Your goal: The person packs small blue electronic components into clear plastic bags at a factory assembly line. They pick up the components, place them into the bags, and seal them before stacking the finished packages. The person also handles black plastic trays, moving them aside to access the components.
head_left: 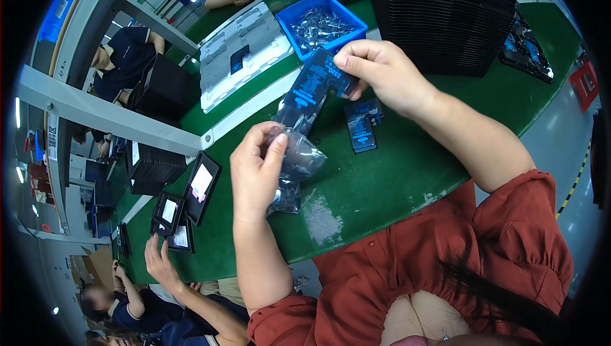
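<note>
Between my hands is a black, flat, L-shaped battery pack with blue print, slanting from upper right to lower left. My right hand pinches its upper right end between thumb and fingers. At its lower end, my left hand is closed on crumpled clear plastic film. Whether the film still wraps the battery is hard to make out. Beneath my left hand, more shiny clear film lies on the green table. Another L-shaped battery pack rests on the table below my right hand.
A blue bin of small metal-looking parts stands beyond my hands, beside a pale tray holding a dark pack. Tall stacked black trays rise at right. Metal frame bars cross the left. A co-worker's hand is near black boxes.
</note>
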Demonstrator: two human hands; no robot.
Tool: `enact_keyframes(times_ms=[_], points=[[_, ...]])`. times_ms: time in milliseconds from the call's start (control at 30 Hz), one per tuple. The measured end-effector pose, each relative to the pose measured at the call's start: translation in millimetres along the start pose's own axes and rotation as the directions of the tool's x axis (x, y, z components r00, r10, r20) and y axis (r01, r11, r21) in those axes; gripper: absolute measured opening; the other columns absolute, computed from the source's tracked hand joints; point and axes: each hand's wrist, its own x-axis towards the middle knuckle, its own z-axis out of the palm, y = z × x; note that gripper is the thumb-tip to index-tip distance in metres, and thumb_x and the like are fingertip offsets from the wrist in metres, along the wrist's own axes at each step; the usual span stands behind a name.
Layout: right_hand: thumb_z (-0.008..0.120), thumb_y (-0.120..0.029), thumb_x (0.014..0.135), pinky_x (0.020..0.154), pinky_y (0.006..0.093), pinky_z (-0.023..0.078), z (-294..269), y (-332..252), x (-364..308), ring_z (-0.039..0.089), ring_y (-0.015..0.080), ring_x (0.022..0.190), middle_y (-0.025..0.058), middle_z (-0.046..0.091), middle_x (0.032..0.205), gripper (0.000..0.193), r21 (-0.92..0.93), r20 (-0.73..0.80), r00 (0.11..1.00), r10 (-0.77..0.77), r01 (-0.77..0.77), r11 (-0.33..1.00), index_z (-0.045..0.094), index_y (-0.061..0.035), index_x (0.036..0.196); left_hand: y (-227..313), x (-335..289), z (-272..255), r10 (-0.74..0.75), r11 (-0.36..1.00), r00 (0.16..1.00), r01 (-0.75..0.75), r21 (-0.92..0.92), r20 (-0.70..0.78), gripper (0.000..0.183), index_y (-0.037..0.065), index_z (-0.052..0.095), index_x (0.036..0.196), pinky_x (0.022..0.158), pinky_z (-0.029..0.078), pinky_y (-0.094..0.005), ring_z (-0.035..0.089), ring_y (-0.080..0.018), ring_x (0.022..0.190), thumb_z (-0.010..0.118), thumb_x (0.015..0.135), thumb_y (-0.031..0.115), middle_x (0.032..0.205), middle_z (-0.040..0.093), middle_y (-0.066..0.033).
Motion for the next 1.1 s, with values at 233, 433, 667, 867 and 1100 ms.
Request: enact_keyframes(times_ms=[233,433,667,867,1100], points=[[0.055,-0.016,0.090,0.051,0.0254,0.048,-20.7,3.0,12.8,0.056,0.0115,0.053,0.0054,0.058,0.064,0.020,-0.655,0.189,0.897,0.400,-0.188,0.732,0.064,0.0013,0.085,-22.5,11.9,-23.0,-0.062,0.973,0.987,0.093,0.211,-0.149,0.015,-0.001,0.063,0.095,0.056,0.042,-0.0242,0.050,-0.0079,0.059,0.061,0.082,0.008,0.067,0.057,-0.0017],[0.063,-0.025,0.079,0.077,0.0435,0.049,-6.4,17.3,5.1,0.062,0.0315,0.087,0.0164,0.064,0.084,0.024,-0.940,0.134,0.975,-0.178,0.182,0.289,0.068,-0.0024,0.085,-30.0,15.3,-11.9,0.029,0.858,0.976,0.087,0.505,-0.218,0.022,-0.001,0.062,0.092,0.066,0.047,-0.0352,0.059,-0.0246,0.069,0.065,0.081,0.018,0.079,0.060,-0.0119],[0.059,-0.015,0.073,0.078,0.0444,0.049,41.1,16.8,74.1,0.062,0.0349,0.086,0.0185,0.065,0.083,0.017,-0.844,0.327,0.909,-0.257,0.404,0.352,0.068,-0.0029,0.081,-24.5,14.2,-10.4,-0.039,0.811,0.996,0.082,0.579,-0.086,0.066,-0.003,0.057,0.116,0.092,0.043,-0.0421,0.055,-0.0359,0.107,0.063,0.079,0.051,0.113,0.058,-0.0222],[0.061,-0.014,0.071,0.084,0.0412,0.049,91.0,42.8,178.6,0.062,0.0334,0.094,0.0193,0.066,0.097,0.023,-0.889,0.397,0.914,-0.083,0.405,0.215,0.070,-0.0033,0.090,-13.1,4.1,-17.8,-0.146,0.798,0.980,0.035,0.602,0.137,0.094,0.003,0.037,0.137,0.099,0.039,-0.0467,0.040,-0.0374,0.126,0.071,0.068,0.058,0.136,0.042,-0.0221],[0.071,-0.037,0.072,0.101,0.0409,0.039,136.1,68.2,265.2,0.047,0.0358,0.121,0.0202,0.048,0.132,0.073,-0.926,0.377,0.882,0.283,0.358,0.119,0.046,-0.0035,0.132,-5.6,-5.1,-19.8,-0.273,0.701,0.931,0.019,0.712,0.243,0.108,0.008,0.028,0.142,0.102,0.039,-0.0411,0.041,-0.0383,0.125,0.085,0.055,0.040,0.139,0.038,-0.0232]])
